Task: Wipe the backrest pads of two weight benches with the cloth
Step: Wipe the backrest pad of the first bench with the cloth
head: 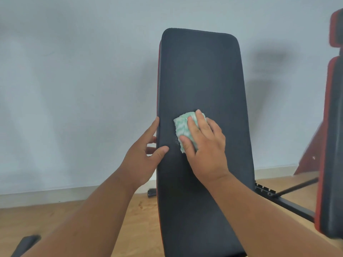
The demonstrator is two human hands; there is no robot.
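Cloth on pad, and the wipe is under way: the right hand (202,143) lies flat with its fingers spread over the folded green-and-white patterned cloth (185,130), pressing it against the middle of the tall black padded backrest with red side trim (202,75). The left hand (144,156) grips the pad's left edge, thumb on the front face, other fingers wrapped behind, steadying it.

By my reading this is early to midway on the first bench. The upper stretch of the pad above the cloth and the lower stretch toward the camera look no different from the rest, so I cannot tell which parts are already wiped. The second black-and-red backrest pad (330,145) stands at the right edge, apart from both hands, seemingly untouched.

Around them: a pale wall (74,71) behind, a wooden floor (55,225) below, and a black metal frame bar (293,206) running between the benches. That bar looks like a possible trip point when crossing over.
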